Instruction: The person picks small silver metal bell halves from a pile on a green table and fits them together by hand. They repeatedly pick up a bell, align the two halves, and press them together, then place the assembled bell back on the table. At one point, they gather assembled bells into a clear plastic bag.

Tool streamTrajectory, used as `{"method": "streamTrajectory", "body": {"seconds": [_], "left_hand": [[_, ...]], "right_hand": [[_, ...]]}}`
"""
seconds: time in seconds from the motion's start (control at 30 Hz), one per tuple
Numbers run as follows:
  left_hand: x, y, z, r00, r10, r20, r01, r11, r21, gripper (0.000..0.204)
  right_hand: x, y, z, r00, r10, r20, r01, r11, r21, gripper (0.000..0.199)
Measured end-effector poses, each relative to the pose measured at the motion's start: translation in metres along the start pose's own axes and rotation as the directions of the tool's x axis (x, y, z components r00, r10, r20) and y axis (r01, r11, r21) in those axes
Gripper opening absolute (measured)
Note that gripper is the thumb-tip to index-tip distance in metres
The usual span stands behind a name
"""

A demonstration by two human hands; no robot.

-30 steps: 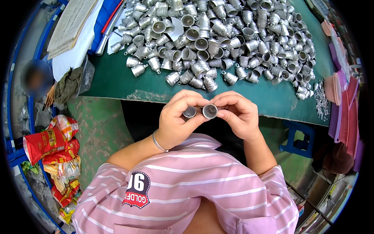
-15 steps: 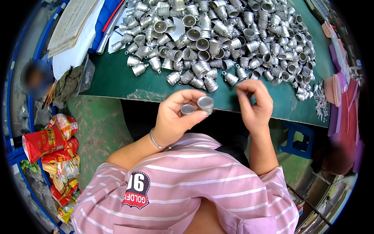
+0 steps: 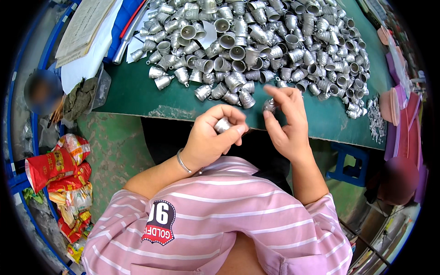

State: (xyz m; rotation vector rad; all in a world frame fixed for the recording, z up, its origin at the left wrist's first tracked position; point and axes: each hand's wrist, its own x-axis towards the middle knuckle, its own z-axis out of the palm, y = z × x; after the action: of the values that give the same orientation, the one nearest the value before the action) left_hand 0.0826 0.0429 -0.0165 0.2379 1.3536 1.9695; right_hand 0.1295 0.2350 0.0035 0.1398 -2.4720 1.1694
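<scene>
Small silver bell (image 3: 223,124): mostly covered by the curled fingers of the left hand (image 3: 211,137); shape unclear. Second silver piece (image 3: 269,106): half hidden behind the right hand (image 3: 286,121) fingertips. Bell heap (image 3: 256,41): cut off at the upper frame edge. Paper stack (image 3: 85,27), upper left: cropped by the rim. Small metal bits (image 3: 376,120), right: too small to tell.

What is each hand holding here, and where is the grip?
Left hand pinches a small silver bell by its sides; right hand pinches another bell at its fingertips.
</scene>
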Motion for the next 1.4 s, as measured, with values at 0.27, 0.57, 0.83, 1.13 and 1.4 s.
{"method": "streamTrajectory", "body": {"seconds": [0.27, 0.57, 0.83, 1.13, 1.4], "left_hand": [[-0.001, 0.010, 0.007, 0.997, -0.078, -0.013, 0.078, 0.996, 0.031, 0.028], [-0.002, 0.005, 0.006, 0.995, 0.085, -0.058, -0.082, 0.995, 0.054, 0.027], [-0.004, 0.003, 0.002, 0.999, 0.001, -0.039, 0.002, 0.998, 0.071, 0.025], [-0.004, 0.004, 0.003, 0.999, 0.025, -0.030, -0.024, 0.999, 0.034, 0.028], [-0.006, 0.000, -0.001, 0.974, 0.225, -0.012, -0.206, 0.909, 0.362, 0.034]], "right_hand": [[-0.014, -0.001, 0.012, 0.974, 0.186, 0.129, -0.221, 0.657, 0.720, 0.029], [-0.019, 0.000, 0.011, 0.960, 0.183, 0.211, -0.279, 0.645, 0.711, 0.028], [-0.021, -0.005, 0.008, 0.916, 0.283, 0.285, -0.400, 0.584, 0.707, 0.018], [-0.022, 0.002, 0.014, 0.990, 0.061, 0.128, -0.132, 0.728, 0.673, 0.027], [-0.018, 0.002, 0.008, 0.977, 0.132, 0.169, -0.213, 0.672, 0.709, 0.030]]}}
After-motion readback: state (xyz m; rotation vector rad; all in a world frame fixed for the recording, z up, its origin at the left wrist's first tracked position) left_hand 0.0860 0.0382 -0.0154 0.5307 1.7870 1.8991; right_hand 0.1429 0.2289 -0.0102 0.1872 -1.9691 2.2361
